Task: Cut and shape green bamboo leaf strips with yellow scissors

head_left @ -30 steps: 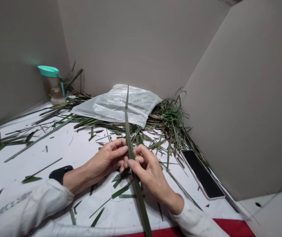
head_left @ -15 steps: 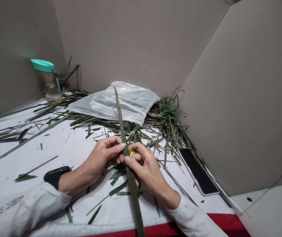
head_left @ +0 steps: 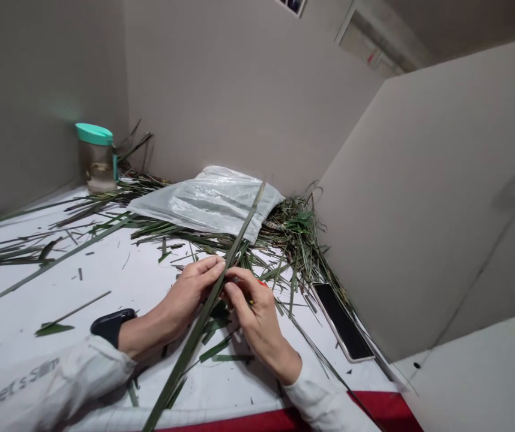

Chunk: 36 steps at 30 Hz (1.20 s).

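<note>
A long green leaf strip (head_left: 185,360) runs from the table's near edge up past my hands toward the plastic bag. My left hand (head_left: 194,291) pinches it from the left with thumb and fingers closed. Against the same spot, from the right, my right hand (head_left: 251,309) closes on the strip; a small orange-yellow thing shows between its fingers, too hidden to name. Cut leaf bits (head_left: 221,348) lie under both hands. A dark watch (head_left: 111,324) sits on my left wrist.
A clear plastic bag (head_left: 207,201) lies on a heap of green leaves (head_left: 302,231) at the back. A teal-lidded jar (head_left: 96,157) stands back left. A dark phone (head_left: 341,321) lies at the right by the grey partition (head_left: 419,198). Loose strips (head_left: 59,258) scatter the white table (head_left: 23,312).
The strip has tilted: its far tip swung right and its near end swung left. Both hands kept their pinch and shifted slightly; the view lifted a little.
</note>
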Tool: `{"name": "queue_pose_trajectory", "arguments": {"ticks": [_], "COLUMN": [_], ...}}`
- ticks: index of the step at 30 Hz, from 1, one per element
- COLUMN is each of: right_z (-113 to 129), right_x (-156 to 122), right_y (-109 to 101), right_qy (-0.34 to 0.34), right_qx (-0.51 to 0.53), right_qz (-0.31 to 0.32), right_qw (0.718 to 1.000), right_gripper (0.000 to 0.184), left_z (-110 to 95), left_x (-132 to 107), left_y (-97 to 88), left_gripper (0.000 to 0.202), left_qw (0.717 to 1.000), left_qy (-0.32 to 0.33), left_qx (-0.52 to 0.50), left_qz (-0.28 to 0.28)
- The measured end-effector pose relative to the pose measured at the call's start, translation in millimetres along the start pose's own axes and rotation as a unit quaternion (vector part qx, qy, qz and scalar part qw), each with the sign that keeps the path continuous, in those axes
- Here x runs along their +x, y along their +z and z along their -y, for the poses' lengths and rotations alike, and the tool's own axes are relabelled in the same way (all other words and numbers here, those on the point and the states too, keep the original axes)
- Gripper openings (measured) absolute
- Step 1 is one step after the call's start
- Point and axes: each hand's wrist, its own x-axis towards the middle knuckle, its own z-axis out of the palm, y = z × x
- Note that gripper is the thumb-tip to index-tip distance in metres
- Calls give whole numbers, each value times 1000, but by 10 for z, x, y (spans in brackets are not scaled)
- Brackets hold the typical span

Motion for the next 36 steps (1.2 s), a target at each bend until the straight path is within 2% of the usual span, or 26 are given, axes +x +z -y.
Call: {"name": "queue_pose_trajectory", "arguments": {"ticks": [6,9,14,18,22,27,30,33,36], "right_z": [90,105,37,-21,-59,-175,-270,-338,-366], "right_x": [78,133,260,348,409,484,515,519,503], "right_y": [104,115,103,61,-44,-268,-432,-555,-580], "right_qy": [-27,-3,47,94,128,135,130,124,126], "right_qx": [-59,34,151,250,319,357,369,376,377], "right_qz": [-85,-94,-125,-154,-157,-178,-209,-223,-212], "right_qw": [994,995,979,951,926,907,896,891,893], "right_gripper": [14,11,7,20,29,17,17,18,18], "left_z": [-34,-52,-51,-56,-82,-67,-27,9,19], "left_x": [21,28,13,-12,-39,-58,-47,-28,-40], "left_y": [-29,-46,-41,-8,24,11,-12,-21,-6], "left_gripper": [35,32,30,33,36,33,31,32,34], "left_qw": [1000,999,995,990,983,966,956,952,949], "left_qy": [16,11,6,-7,-33,-94,-112,-110,-132], "left_qx": [15,41,94,131,169,219,240,248,234], "left_qz": [16,26,41,48,63,95,123,146,167]}}
